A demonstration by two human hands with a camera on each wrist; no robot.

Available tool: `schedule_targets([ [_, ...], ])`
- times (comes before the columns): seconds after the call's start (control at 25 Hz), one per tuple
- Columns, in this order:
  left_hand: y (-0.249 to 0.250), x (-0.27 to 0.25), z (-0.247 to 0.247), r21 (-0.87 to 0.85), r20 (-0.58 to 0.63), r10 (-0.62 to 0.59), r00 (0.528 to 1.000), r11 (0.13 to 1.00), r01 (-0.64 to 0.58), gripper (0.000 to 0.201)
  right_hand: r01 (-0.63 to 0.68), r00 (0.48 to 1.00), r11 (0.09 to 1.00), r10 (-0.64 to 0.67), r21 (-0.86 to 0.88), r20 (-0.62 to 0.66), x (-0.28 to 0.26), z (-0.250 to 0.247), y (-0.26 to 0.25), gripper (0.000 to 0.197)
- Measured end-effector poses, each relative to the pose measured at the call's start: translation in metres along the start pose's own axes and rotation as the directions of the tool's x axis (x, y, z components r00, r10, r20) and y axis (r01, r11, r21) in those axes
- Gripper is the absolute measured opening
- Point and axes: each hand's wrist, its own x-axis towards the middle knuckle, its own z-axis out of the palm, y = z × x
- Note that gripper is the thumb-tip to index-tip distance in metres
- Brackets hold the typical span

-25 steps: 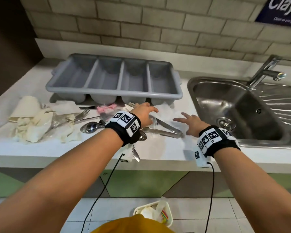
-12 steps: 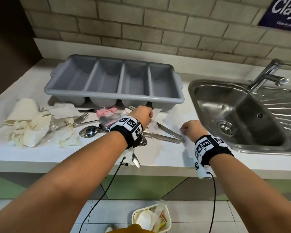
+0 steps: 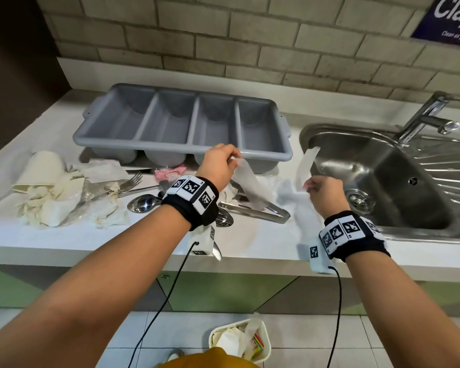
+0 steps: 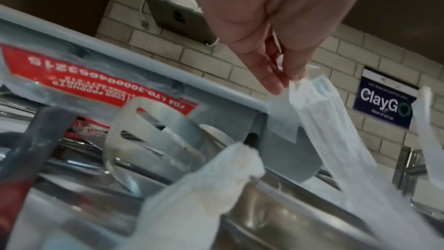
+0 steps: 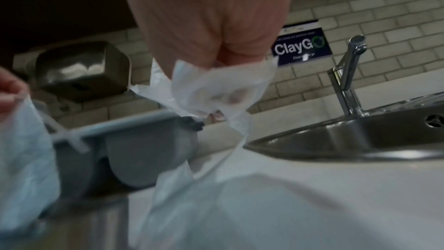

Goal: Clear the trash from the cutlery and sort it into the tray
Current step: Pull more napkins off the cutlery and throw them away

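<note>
Head view first: the grey tray (image 3: 182, 126) sits on the white counter (image 3: 144, 240) with all four compartments bare, the sink (image 3: 383, 176) just to its right. In front of the tray lies the cutlery mess: a fork (image 3: 133, 179), a spoon (image 3: 142, 203) and metal tongs (image 3: 260, 212), tangled with crumpled napkins (image 3: 51, 200) and a pink wrapper (image 3: 169, 172). The left hand (image 3: 219, 166) is raised just in front of the tray's near rim and pinches one end of a thin white plastic bag (image 3: 284, 192); the right hand (image 3: 325, 191), between tray and sink, is curled tight on the other end. The bag's middle sags onto the counter, draped over the tongs. On the floor below the tray's side of the counter is a small bin (image 3: 241, 341) with trash in it.

Left wrist view: thumb and fingers (image 4: 271, 77) pinch the bag's handle strip, translucent and a bit crinkled. Under the tray's rim there's a red packet (image 4: 96, 75), upside down, reading something like "FDA LTO" plus a long number, though it's blurry.

Right wrist view: the fist bunches the plastic, fingertips showing through it. The wall sign (image 5: 301, 45) above the tray reads "ClayGo".
</note>
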Motion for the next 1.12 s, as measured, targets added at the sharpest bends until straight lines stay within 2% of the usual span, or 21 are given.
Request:
schedule_targets([
  [0.12,0.009,-0.006,-0.009,-0.071,-0.107,-0.037,0.994,0.997,0.029,0.010,0.059,0.990,0.994,-0.047,0.090,-0.133,-0.013,-0.023,-0.009,0.025],
  [0.2,0.017,-0.016,-0.014,-0.182,-0.135,-0.086,0.987,0.981,0.060,0.002,0.082,0.981,0.982,-0.050,0.169,-0.186,-0.028,-0.037,-0.014,0.024],
  [0.32,0.031,-0.041,-0.018,-0.311,-0.163,-0.110,0.980,0.949,0.055,0.029,0.100,0.975,0.959,-0.042,0.265,-0.218,-0.061,-0.054,-0.016,0.024],
  [0.4,0.041,-0.066,-0.019,-0.347,-0.174,-0.077,0.982,0.938,0.012,0.031,0.116,0.977,0.939,-0.050,0.324,-0.205,-0.085,-0.060,-0.016,0.025],
  [0.52,0.058,-0.113,-0.010,-0.453,-0.105,-0.039,0.994,0.891,-0.012,0.028,0.114,0.987,0.905,-0.056,0.410,-0.151,-0.124,-0.060,-0.005,0.032],
  [0.64,0.061,-0.161,0.006,-0.510,-0.071,-0.070,0.995,0.860,0.025,0.040,0.116,0.992,0.867,-0.078,0.484,-0.098,-0.162,-0.053,0.013,0.043],
  [0.72,0.050,-0.192,0.019,-0.527,-0.044,-0.117,0.992,0.846,0.076,0.040,0.114,0.993,0.850,-0.091,0.514,-0.068,-0.185,-0.045,0.026,0.042],
  [0.84,0.022,-0.240,0.049,-0.419,-0.001,-0.262,0.965,0.876,0.237,0.038,0.116,0.990,0.848,-0.142,0.517,0.011,-0.218,-0.022,0.051,0.039],
  [0.92,0.003,-0.265,0.065,-0.335,-0.010,-0.317,0.948,0.895,0.296,0.035,0.138,0.976,0.847,-0.203,0.513,0.074,-0.239,-0.001,0.064,0.031],
  [1.0,-0.020,-0.288,0.086,-0.234,0.040,-0.359,0.933,0.904,0.358,0.035,0.140,0.963,0.837,-0.239,0.529,0.125,-0.259,0.026,0.081,0.027],
  [1.12,-0.059,-0.313,0.117,-0.135,0.163,-0.436,0.885,0.879,0.458,0.024,0.019,0.968,0.836,-0.152,0.548,0.198,-0.278,0.072,0.110,0.027],
])
